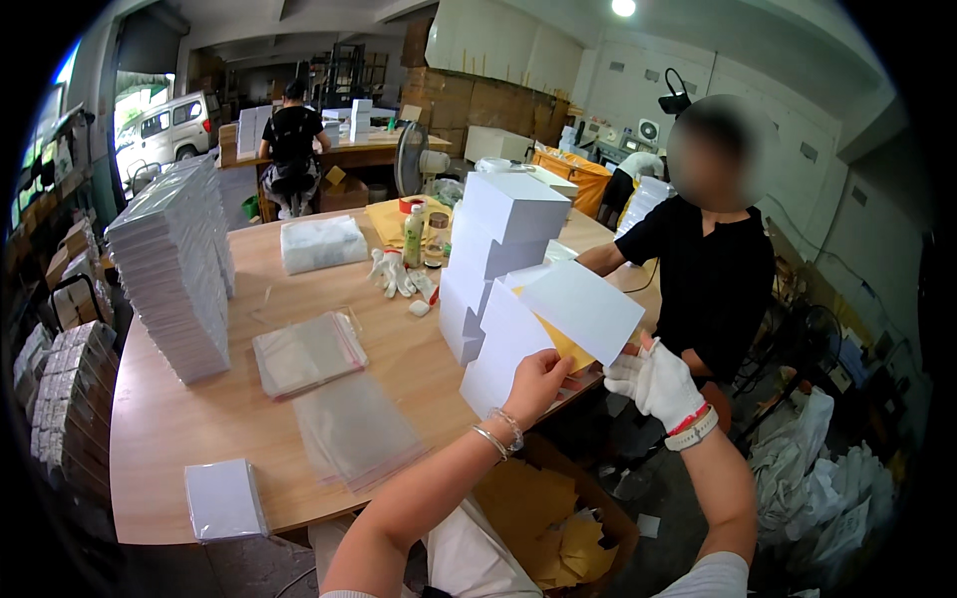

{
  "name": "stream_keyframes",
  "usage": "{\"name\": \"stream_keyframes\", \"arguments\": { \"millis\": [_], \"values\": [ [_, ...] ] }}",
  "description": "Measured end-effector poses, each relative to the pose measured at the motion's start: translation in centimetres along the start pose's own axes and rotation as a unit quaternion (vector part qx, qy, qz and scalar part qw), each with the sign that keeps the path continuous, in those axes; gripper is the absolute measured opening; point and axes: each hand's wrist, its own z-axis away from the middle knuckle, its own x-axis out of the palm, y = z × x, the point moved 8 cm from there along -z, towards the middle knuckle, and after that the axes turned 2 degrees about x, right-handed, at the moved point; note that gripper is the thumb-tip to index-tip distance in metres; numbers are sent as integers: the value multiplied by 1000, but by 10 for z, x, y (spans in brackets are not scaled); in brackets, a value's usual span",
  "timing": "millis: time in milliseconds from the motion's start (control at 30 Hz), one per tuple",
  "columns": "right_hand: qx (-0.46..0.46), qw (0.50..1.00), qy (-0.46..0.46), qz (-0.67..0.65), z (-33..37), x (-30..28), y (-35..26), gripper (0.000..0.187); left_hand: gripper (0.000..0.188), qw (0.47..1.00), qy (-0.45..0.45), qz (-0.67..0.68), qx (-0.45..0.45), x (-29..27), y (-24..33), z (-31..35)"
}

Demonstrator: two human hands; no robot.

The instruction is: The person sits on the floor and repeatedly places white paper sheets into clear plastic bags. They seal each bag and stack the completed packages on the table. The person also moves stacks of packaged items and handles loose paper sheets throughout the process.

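A white sheet or thin white stack (pixel 583 304) lies tilted over a yellow paper sheet (pixel 565 344), on top of a pile of white paper blocks (pixel 501 354) at the table's right edge. My bare left hand (pixel 538 387) pinches the yellow sheet's near edge, its fingers closed. My right hand (pixel 653 384), in a white glove, closes its thumb and fingers at the white sheet's near right corner; its fingertips are partly hidden. Just behind rises a taller staggered stack of white blocks (pixel 508 229).
Across the table's right side sits a person in black (pixel 708 269). Clear plastic sleeves (pixel 311 354), a wrapped white block (pixel 225 498) and a tall wrapped stack (pixel 169 269) stand to the left. Behind are gloves (pixel 392 274) and a bottle (pixel 413 237). Below, a carton (pixel 623 528) holds yellow paper.
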Motion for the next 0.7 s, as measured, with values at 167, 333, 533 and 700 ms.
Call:
{"name": "stream_keyframes", "arguments": {
  "millis": [167, 333, 533, 700],
  "values": [
    [47, 998, 39, -18, -21, -9, -7, 51, 21, 991, 48, -63, 105, -3, 10, -3],
    [13, 996, -1, 92, -21, -2, -20, 52, 20, 985, 69, -87, 133, -10, 16, 3],
    [-67, 993, 88, -37, 5, 4, -11, 55, 19, 966, 92, -179, 163, -18, 20, 4],
    [-69, 995, 55, -52, 3, 15, -9, 66, 19, 959, 94, -212, 164, -18, 23, 4]
  ]
}}
